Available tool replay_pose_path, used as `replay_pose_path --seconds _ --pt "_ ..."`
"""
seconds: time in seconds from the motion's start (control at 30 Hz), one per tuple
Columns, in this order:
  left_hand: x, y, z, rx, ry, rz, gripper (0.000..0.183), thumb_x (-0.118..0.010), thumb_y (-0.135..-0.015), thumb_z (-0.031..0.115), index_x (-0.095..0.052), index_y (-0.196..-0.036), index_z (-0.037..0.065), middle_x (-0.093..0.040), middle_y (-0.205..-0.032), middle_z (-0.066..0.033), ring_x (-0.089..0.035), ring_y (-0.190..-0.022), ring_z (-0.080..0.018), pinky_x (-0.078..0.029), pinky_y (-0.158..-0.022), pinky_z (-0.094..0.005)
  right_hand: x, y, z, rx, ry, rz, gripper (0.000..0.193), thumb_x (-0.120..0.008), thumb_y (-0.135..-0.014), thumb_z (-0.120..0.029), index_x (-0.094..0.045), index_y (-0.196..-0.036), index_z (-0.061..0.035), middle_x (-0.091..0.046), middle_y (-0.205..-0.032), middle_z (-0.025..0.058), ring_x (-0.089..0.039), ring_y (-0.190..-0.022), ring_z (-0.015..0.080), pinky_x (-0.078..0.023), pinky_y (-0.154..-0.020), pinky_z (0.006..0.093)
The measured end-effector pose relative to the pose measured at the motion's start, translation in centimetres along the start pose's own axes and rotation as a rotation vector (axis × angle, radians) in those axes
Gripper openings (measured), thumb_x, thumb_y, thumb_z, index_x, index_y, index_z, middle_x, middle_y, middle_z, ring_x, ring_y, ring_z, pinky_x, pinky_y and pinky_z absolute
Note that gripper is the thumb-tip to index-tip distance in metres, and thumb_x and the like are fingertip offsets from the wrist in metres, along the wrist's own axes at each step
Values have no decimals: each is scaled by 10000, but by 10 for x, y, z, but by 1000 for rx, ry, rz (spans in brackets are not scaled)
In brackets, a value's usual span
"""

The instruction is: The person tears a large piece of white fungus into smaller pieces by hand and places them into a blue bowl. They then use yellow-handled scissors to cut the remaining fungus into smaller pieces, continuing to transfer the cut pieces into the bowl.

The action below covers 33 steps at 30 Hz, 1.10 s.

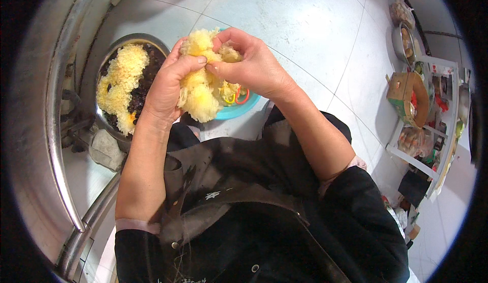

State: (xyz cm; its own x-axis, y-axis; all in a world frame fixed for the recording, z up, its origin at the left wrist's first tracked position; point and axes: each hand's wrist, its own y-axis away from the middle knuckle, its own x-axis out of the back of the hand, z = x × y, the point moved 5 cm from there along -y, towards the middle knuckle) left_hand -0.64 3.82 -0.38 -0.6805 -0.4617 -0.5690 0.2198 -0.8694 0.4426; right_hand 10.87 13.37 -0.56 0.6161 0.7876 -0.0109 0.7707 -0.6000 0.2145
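In the head view, the left hand (168, 87) and the right hand (254, 67) both pinch one pale yellow, frilly, soft clump (200, 97), which is above a round turquoise basin (236, 112). At left stands a round steel bowl (161, 45).

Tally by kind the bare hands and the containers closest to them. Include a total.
Hands: 2, the left hand and right hand, both gripping frilly yellow clump
Metal bowls: 1, the bowl at their left
Basins: 1, the turquoise basin beneath them
Total: 4
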Motion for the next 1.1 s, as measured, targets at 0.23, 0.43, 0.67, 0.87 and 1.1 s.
replay_pose_path --seconds 0.23,0.43,0.67,0.87,1.1 --pt "2 -2 -4 -12 -48 79 382 -570 -866 63 -525 -1244 33 -614 -1141 -102 -640 -1045 -200 -540 -921 -335 -1 2 3 -96 -31 115 150 -712 -769 -90 -621 -883 -53 -619 -774 18 -582 -717 94 -490 -637 253" --pt "11 -4 1 -10 59 62 415 -526 -849 74 -538 -1259 16 -619 -1164 -122 -644 -1056 -225 -533 -951 -349 3 1 3 -256 -398 44 125 -624 -826 -20 -594 -922 -94 -543 -763 -31 -416 -581 27 -266 -477 177" --pt "24 -5 8 -6 70 146 454 -512 -831 83 -532 -1278 6 -623 -1175 -128 -635 -1088 -252 -526 -976 -375 22 -6 19 -202 -488 111 135 -643 -839 -67 -594 -964 -84 -573 -807 9 -447 -628 44 -295 -478 190" --pt "15 -4 5 23 -84 56 530 -552 -828 88 -488 -1350 27 -633 -1214 -147 -649 -1089 -254 -532 -968 -366 27 -5 13 -253 269 2 404 -706 -818 -132 -626 -1210 -74 -664 -1052 118 -637 -914 185 -540 -780 313" --pt "6 -1 1 34 -239 -75 545 -582 -774 39 -459 -1305 58 -603 -1175 -103 -628 -1041 -198 -535 -904 -322 30 -3 -13 21 123 -163 535 -765 -807 -127 -628 -1324 -112 -681 -1146 97 -643 -1100 220 -525 -983 380"
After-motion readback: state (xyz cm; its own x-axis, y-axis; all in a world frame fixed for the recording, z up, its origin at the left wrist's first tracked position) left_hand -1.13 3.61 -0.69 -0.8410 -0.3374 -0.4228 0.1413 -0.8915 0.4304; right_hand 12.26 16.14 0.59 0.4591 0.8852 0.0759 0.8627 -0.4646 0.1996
